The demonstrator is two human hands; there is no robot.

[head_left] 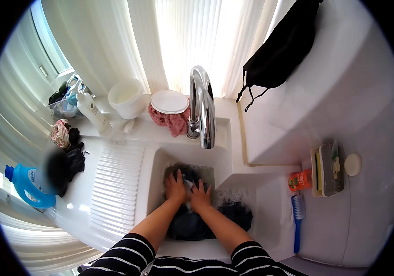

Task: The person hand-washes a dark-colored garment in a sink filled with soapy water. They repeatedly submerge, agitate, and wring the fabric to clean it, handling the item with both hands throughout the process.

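Both my hands are down in the white sink (pixel 267 221), over dark wet laundry (pixel 188 226) in murky, foamy water. My left hand (pixel 175 188) lies on the cloth with its fingers stretched apart. Close beside it, my right hand (pixel 200 196) also has its fingers spread, touching the laundry. A small pale patch shows between the two hands; I cannot tell what it is. Another dark lump of cloth (pixel 236 216) sits in the water right of my right wrist. Behind my hands rises a chrome faucet (pixel 202 108), with no water seen running from it.
A ribbed washboard (pixel 116 184) adjoins the sink at left. Beyond it stand a blue detergent jug (pixel 33 187), dark cloth items (pixel 74 158) and a white pump bottle (pixel 92 112). A white bucket (pixel 127 102) and pink cloth (pixel 174 122) are behind. A blue brush (pixel 297 223) is at right.
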